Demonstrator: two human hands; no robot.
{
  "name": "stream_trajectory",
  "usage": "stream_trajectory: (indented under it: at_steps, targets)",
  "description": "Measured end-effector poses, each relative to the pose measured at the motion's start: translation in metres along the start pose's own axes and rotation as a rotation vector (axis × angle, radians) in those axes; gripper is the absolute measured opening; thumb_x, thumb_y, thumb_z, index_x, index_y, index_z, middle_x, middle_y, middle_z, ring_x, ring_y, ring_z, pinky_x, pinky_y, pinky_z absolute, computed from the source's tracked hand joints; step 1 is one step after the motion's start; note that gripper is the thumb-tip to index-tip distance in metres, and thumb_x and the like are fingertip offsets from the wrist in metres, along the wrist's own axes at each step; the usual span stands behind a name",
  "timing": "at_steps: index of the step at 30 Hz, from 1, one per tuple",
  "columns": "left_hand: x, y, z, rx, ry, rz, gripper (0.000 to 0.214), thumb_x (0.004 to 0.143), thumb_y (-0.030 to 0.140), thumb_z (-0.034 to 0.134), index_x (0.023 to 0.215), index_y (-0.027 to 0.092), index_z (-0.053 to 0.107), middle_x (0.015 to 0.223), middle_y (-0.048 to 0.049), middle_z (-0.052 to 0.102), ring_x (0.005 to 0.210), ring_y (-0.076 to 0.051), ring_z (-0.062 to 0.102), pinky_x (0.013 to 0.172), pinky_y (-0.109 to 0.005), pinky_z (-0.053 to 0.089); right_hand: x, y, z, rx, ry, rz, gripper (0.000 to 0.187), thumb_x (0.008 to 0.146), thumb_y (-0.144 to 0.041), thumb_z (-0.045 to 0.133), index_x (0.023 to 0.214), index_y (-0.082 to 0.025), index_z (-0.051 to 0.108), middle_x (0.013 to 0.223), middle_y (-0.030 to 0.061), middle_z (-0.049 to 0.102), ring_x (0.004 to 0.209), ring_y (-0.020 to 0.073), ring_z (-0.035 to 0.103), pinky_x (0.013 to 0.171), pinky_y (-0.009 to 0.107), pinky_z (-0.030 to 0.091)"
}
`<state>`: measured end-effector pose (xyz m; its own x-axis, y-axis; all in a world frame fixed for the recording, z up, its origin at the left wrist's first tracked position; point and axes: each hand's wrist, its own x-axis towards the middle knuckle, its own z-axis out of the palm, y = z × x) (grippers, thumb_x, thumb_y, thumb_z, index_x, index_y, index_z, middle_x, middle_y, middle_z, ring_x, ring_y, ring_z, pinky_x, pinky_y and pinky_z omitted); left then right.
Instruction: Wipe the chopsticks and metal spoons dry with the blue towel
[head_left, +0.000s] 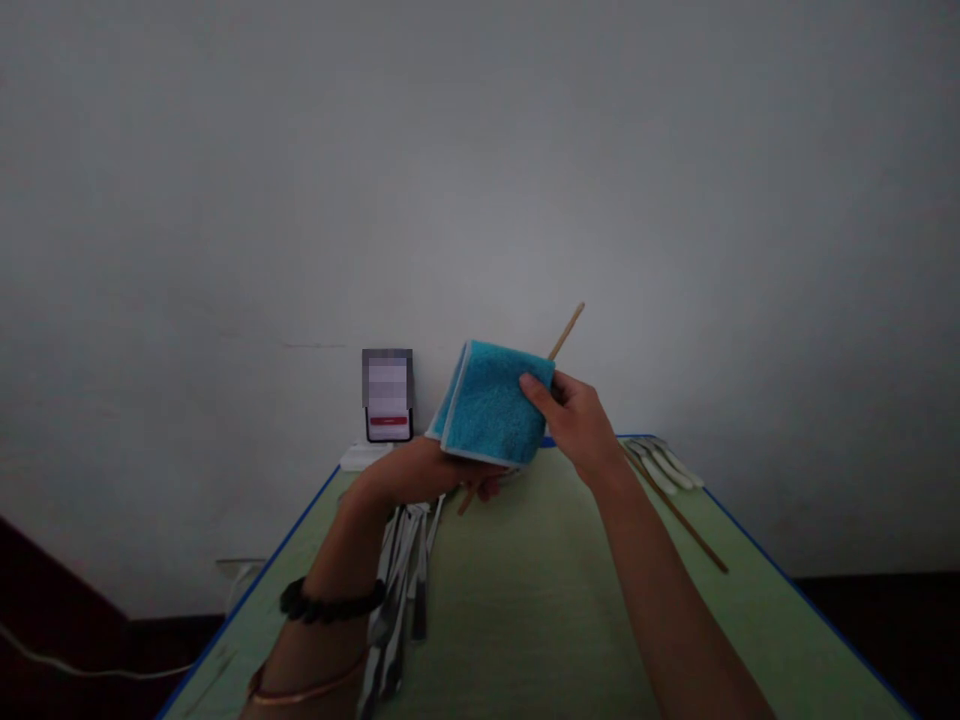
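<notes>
From the head camera, we see both hands raised over the far end of a green table [540, 600], with a folded blue cloth [491, 400] between them. Our left hand [420, 470] sits under the cloth, palm up, fingers curled around its lower edge. Our right hand [577, 425] pinches the cloth's right side, thumb on top and the other fingers behind.

A thin wooden stick [568, 330] runs slantwise through the fold. Its upper end pokes out above the right hand and its lower end shows just below the left fingers. We cannot tell which hand actually grips it.

Under the left forearm, a bunch of metal cutlery [405, 570] lies on the table. Well to the right lie more wooden sticks [679, 515] and some white-handled utensils [667, 465]. A phone on a stand [388, 420] stands at the table's back edge, against the pale wall [480, 150]. The left wrist wears a dark beaded bracelet [330, 603].
</notes>
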<state>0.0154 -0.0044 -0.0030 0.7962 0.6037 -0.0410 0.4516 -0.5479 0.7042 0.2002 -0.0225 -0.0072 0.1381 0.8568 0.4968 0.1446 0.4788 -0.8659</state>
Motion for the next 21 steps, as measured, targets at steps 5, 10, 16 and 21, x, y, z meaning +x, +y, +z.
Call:
stream_trajectory:
  at_steps: [5, 10, 16, 21]
  targets:
    - [0.0015, 0.0083, 0.0002, 0.015, -0.011, 0.003, 0.024, 0.083, 0.029, 0.045, 0.078, 0.014, 0.063, 0.079, -0.0032, 0.067, 0.076, -0.013, 0.060, 0.076, -0.022, 0.044, 0.0019, -0.0029, -0.0025, 0.045, 0.000, 0.017, 0.037, 0.072, -0.051, 0.056, 0.085, -0.018, 0.065, 0.073, 0.0021, 0.062, 0.065, 0.0146, 0.056, 0.058, 0.026, 0.045]
    - [0.0049, 0.0086, -0.0005, 0.017, 0.001, -0.032, 0.026, 0.083, 0.033, 0.046, 0.077, 0.015, 0.063, 0.079, -0.0020, 0.067, 0.076, -0.013, 0.061, 0.076, -0.023, 0.044, 0.0058, -0.0013, -0.0030, 0.056, -0.008, 0.022, 0.034, 0.072, -0.051, 0.056, 0.075, -0.018, 0.063, 0.066, 0.0004, 0.059, 0.062, 0.0133, 0.053, 0.057, 0.025, 0.044]
    - [0.0079, 0.0052, 0.0011, -0.027, -0.026, 0.004, 0.020, 0.081, 0.030, 0.049, 0.077, 0.016, 0.063, 0.079, -0.0018, 0.067, 0.076, -0.012, 0.061, 0.076, -0.022, 0.046, 0.0053, -0.0020, -0.0031, 0.046, -0.017, 0.008, 0.035, 0.073, -0.051, 0.054, 0.074, -0.018, 0.062, 0.065, -0.0007, 0.057, 0.058, 0.0113, 0.049, 0.053, 0.023, 0.039]
    - [0.0093, 0.0002, 0.0028, -0.051, -0.044, -0.003, 0.031, 0.086, 0.038, 0.043, 0.082, 0.014, 0.062, 0.080, -0.0043, 0.068, 0.074, -0.013, 0.062, 0.072, -0.023, 0.047, 0.0089, 0.0061, 0.0014, 0.131, 0.059, -0.013, 0.034, 0.076, -0.049, 0.052, 0.074, -0.017, 0.063, 0.065, -0.0014, 0.058, 0.063, 0.0118, 0.050, 0.059, 0.024, 0.039]
